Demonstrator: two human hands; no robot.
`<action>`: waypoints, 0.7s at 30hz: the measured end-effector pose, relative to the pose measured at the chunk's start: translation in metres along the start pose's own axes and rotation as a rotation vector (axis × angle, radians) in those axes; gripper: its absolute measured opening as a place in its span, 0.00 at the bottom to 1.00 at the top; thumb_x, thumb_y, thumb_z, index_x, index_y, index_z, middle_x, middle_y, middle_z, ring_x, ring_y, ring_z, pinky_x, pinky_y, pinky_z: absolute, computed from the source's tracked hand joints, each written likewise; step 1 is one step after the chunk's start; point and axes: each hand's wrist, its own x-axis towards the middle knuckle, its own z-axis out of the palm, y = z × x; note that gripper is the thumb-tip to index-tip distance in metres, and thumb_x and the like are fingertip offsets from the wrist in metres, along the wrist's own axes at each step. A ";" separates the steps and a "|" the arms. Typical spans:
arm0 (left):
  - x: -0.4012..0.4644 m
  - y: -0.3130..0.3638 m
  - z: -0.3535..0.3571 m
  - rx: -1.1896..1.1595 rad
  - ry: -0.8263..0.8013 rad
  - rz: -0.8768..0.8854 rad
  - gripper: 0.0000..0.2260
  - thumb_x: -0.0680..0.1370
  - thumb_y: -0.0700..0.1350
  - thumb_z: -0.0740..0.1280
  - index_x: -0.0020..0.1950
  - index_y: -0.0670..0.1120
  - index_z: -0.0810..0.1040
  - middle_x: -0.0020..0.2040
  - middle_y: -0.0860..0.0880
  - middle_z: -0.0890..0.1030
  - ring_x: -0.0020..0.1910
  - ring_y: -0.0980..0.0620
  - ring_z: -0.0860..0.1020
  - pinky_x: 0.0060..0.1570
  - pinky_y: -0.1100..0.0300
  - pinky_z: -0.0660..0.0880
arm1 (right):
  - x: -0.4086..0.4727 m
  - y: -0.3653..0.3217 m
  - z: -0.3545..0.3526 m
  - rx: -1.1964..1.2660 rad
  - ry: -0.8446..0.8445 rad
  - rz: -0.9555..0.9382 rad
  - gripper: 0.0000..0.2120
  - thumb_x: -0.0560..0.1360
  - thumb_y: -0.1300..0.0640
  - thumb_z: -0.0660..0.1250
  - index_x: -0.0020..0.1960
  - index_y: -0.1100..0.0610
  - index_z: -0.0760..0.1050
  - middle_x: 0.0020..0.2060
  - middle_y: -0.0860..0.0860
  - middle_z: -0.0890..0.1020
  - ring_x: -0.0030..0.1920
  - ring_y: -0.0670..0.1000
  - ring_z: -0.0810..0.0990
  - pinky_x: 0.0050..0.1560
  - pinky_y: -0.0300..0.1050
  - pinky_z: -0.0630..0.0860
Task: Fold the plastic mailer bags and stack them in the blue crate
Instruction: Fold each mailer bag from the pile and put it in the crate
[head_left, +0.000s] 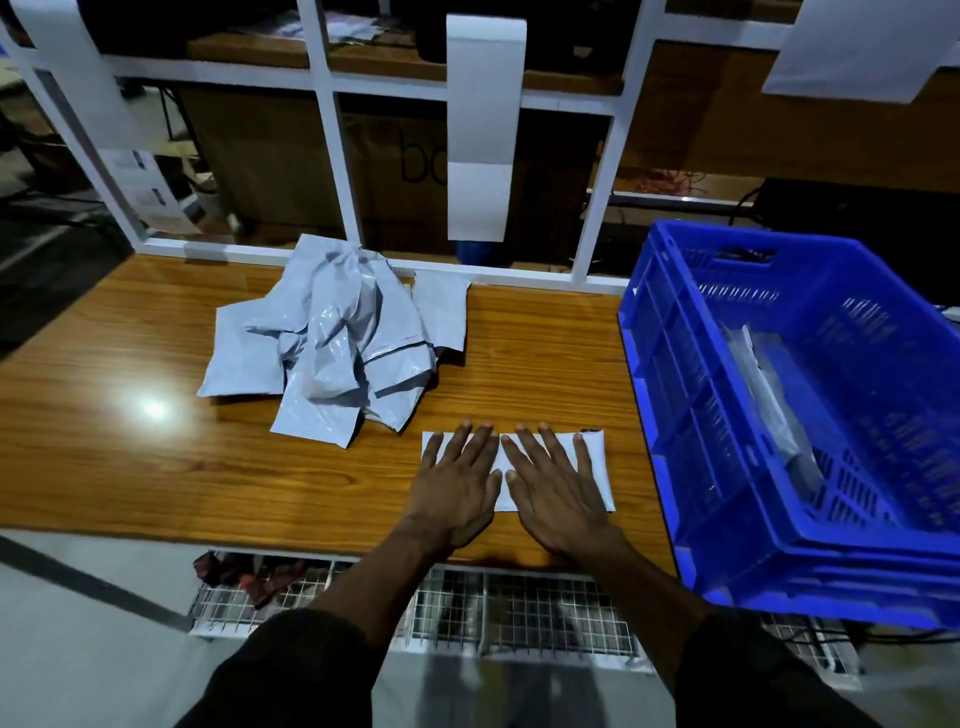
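A folded white mailer bag (597, 467) lies flat on the wooden table (130, 467) near its front edge. My left hand (457, 483) and my right hand (556, 488) press down on it side by side, fingers straight and spread. A crumpled pile of grey mailer bags (332, 338) sits further back, left of centre. The blue crate (727, 415) stands at the table's right end, with some folded plastic (769, 395) lying inside on its floor.
A white frame (332, 156) with hanging white sheets (483, 130) rises along the table's back edge. A wire mesh shelf (519, 608) sits under the front edge. Bare wood lies left of the pile.
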 end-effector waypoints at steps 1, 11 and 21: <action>0.000 0.000 0.000 0.002 -0.003 -0.002 0.35 0.78 0.59 0.29 0.84 0.49 0.45 0.84 0.51 0.43 0.82 0.50 0.39 0.79 0.45 0.38 | 0.000 0.000 0.000 -0.005 -0.003 0.000 0.29 0.82 0.42 0.40 0.81 0.47 0.56 0.81 0.48 0.56 0.81 0.53 0.50 0.76 0.62 0.40; 0.004 0.002 0.005 0.001 -0.010 -0.066 0.33 0.79 0.60 0.33 0.84 0.52 0.44 0.83 0.54 0.41 0.81 0.47 0.36 0.77 0.44 0.35 | 0.002 -0.003 -0.007 0.044 -0.096 0.021 0.33 0.77 0.39 0.29 0.81 0.43 0.41 0.81 0.43 0.40 0.80 0.51 0.35 0.77 0.64 0.36; -0.001 0.011 0.005 -0.009 -0.016 -0.157 0.36 0.77 0.62 0.29 0.84 0.52 0.43 0.83 0.53 0.40 0.81 0.45 0.36 0.79 0.41 0.40 | 0.003 -0.003 -0.011 0.037 -0.165 0.021 0.27 0.83 0.40 0.38 0.81 0.43 0.40 0.80 0.43 0.38 0.80 0.50 0.34 0.76 0.65 0.37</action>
